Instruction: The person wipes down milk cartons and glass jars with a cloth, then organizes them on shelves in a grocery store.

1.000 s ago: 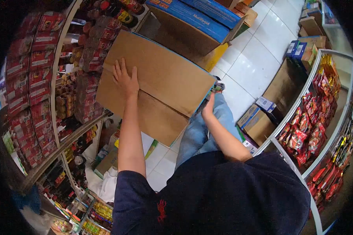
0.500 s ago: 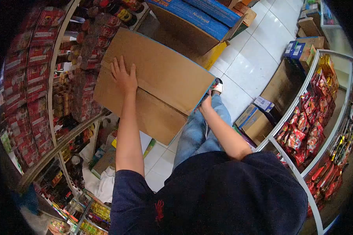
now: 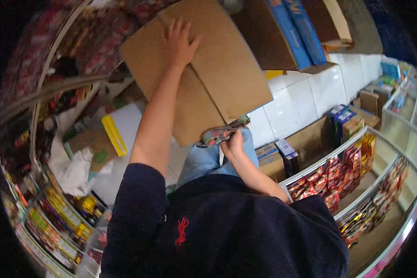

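Note:
A large brown cardboard box is tilted in front of me, its closed flaps meeting along a centre seam. My left hand lies flat on the upper part of the flaps near the seam, fingers spread. Held in my right hand is a long dark tool with red and green patches; its exact kind is unclear. The tool sits right at the box's near edge, by the end of the seam. My fingers close around its underside and are partly hidden. Below it are my jeans-clad legs.
Blue-printed cartons stand beyond the box to the right. A glass case with red snack packets runs along my right, near several small cartons. On the left are stocked shelves, a white cloth and a yellow-edged item.
The view has turned, and the box appears rotated and higher. My right hand has gone from the box's right edge to its near edge, where the dark tool now shows. My left hand stays flat.

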The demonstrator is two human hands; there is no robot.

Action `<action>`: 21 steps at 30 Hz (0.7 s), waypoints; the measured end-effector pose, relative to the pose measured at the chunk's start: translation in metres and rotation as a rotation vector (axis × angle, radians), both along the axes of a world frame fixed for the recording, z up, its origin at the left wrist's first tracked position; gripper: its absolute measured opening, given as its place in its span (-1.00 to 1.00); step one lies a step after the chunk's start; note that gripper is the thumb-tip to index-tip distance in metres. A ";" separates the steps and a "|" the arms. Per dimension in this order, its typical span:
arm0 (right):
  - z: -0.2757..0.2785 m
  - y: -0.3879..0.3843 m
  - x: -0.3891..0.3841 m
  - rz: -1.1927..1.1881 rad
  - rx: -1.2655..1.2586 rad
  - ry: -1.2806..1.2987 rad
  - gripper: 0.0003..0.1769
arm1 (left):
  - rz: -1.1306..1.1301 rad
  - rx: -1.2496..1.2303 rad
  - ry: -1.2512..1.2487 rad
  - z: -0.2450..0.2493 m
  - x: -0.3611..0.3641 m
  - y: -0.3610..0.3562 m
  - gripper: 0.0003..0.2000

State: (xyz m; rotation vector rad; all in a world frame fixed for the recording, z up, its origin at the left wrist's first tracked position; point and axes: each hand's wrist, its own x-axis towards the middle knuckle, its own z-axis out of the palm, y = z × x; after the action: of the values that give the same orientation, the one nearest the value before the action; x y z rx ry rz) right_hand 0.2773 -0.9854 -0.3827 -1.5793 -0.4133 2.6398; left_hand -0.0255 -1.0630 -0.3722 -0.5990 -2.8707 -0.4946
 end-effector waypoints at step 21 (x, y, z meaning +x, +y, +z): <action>0.099 0.013 -0.037 1.006 -0.088 0.144 -0.71 | 0.006 0.268 -0.065 0.010 0.007 -0.008 -0.56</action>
State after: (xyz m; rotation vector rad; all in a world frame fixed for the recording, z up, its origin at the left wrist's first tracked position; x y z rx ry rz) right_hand 0.2403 -0.9725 -0.2832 -1.4015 -1.4093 3.4444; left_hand -0.0186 -1.0712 -0.3623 -0.5375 -2.7952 -0.8947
